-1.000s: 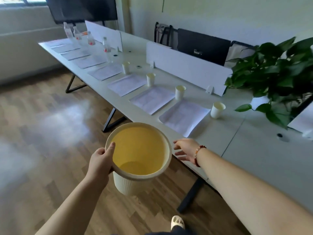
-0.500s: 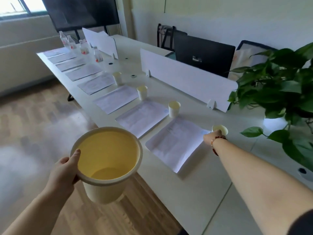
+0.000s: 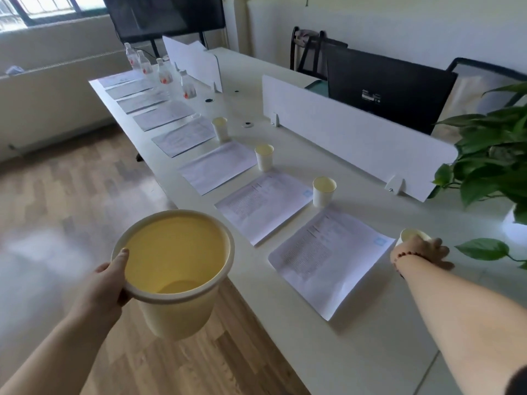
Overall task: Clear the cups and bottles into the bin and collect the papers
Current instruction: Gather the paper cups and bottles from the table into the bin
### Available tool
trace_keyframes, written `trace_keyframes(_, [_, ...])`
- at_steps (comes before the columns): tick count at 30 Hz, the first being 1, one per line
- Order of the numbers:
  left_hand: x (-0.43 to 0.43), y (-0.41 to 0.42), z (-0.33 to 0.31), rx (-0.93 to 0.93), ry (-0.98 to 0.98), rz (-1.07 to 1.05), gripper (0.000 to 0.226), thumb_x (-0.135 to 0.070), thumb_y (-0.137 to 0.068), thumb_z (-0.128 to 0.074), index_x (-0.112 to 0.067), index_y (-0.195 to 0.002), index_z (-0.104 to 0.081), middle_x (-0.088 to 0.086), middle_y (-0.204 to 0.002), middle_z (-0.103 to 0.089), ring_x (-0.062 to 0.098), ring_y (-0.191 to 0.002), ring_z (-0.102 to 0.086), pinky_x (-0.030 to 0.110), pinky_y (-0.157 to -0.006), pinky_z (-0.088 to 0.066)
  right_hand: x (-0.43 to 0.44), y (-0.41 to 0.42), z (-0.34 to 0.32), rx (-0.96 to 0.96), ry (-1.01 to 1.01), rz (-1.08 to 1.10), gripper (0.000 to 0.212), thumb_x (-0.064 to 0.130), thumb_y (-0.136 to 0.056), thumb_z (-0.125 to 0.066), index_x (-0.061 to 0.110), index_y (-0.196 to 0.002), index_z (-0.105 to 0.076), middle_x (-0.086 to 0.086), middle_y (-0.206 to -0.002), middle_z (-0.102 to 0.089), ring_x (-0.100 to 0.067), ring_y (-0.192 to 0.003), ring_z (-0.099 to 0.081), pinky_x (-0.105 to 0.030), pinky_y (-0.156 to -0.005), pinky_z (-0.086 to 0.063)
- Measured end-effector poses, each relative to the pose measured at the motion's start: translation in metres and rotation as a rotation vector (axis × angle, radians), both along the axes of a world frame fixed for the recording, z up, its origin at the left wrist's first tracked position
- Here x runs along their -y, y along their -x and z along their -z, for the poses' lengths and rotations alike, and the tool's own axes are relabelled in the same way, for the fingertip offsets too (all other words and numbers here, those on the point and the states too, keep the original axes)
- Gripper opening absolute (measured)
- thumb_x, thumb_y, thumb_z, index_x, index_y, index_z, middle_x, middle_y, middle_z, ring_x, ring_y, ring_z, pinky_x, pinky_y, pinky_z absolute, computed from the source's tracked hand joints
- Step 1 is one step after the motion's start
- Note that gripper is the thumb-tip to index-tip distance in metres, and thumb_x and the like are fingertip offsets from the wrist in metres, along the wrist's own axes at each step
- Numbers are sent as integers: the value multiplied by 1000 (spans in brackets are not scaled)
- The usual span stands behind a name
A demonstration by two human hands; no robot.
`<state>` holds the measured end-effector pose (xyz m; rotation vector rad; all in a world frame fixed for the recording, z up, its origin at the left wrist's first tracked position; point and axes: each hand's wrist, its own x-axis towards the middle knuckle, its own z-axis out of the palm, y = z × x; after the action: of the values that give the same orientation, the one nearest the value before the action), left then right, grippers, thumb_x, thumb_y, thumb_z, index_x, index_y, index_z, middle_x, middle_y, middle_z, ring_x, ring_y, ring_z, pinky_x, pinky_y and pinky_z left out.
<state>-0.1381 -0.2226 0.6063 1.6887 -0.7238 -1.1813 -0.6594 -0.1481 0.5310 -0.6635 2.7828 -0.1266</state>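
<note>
From the head view, the left hand point(image 3: 107, 283) is clamped on the near-left rim of a cream plastic bin point(image 3: 174, 269), thumb hooked over the edge, and holds it in the air beside the long white worktop point(image 3: 370, 332), above the wooden floor point(image 3: 71, 201); the inside of the bin shows yellow and holds nothing visible. The right hand point(image 3: 420, 250), with a bead bracelet point(image 3: 399, 256) at the wrist, is wrapped around the nearest paper cup point(image 3: 410, 235) on the worktop, fingers curled on its far side. Just left of that hand lies a printed paper sheet point(image 3: 330, 260). Beyond it, farther from the right hand, further sheets point(image 3: 265, 206) run in a row along the worktop edge, with three more paper cups point(image 3: 323, 192) standing at their far corners. At the distant end stand four clear water bottles point(image 3: 188, 85) with red labels. To the right of the right hand hang the leaves of a potted plant point(image 3: 490, 155), and a white divider panel point(image 3: 356, 143) stands beyond the cups with a dark monitor point(image 3: 387, 89) behind it.
</note>
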Motion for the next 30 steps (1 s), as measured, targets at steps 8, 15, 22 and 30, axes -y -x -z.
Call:
trace_keyframes(8, [67,-33,-7,-19,35,58,41,-38,-97,-54,-5,-122,-50,9,-77,-47,20,-63,-46,31,-57,-42,44,-41,-35,-318,-13,19,31,15,-77,-64,18,-107,-64,-11,-127,-47,-30,-117,-37,-41,-98,-32])
trace_keyframes(15, [128,-70,-14,-8,-30,171,35,-48,-94,-54,-12,-92,-55,9,-76,-46,21,-59,-46,28,-44,-45,125,-95,-79,-457,259,-108,32,-2,-74,-51,13,-99,-63,-11,-112,-59,-34,-112,-46,-45,-98,-36])
trace_keyframes(22, [165,-74,-17,-14,-49,209,36,-44,-95,-54,-8,-97,-53,11,-75,-44,21,-60,-44,33,-55,-42,160,-104,-65,-425,206,-166,21,5,-90,-46,12,-94,-65,-16,-101,-67,-34,-112,-52,-46,-106,-27])
trace_keyframes(30, [196,-69,-19,21,-40,100,46,-40,-96,-54,-4,-125,-51,11,-76,-48,22,-62,-49,33,-58,-46,200,-93,-25,-313,239,-209,16,15,-91,-42,17,-80,-54,-16,-96,-65,-34,-101,-50,-34,-76,-28])
